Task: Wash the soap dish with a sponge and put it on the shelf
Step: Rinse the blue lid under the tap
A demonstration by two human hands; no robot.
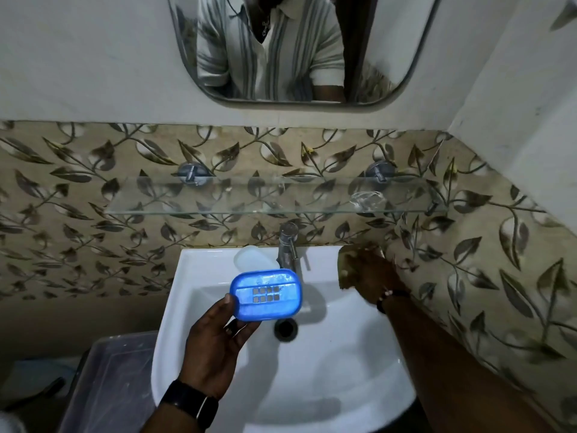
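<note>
A blue plastic soap dish [266, 294] with a grid of drain holes is held over the white sink [343, 370], just in front of the tap [288, 248]. My left hand [215, 345] grips its near left corner, thumb on top. My right hand [371, 273] lies on a yellowish sponge [346, 267] at the sink's back right rim; the hand is blurred and its fingers cover most of the sponge. The glass shelf [268, 198] is on the wall above the tap.
A white soap bar or cup [254, 257] sits on the sink rim left of the tap. A clear plastic bin [109, 379] stands low at the left. The drain [285, 328] is below the dish. A mirror [296, 48] hangs above; the tiled wall is close on the right.
</note>
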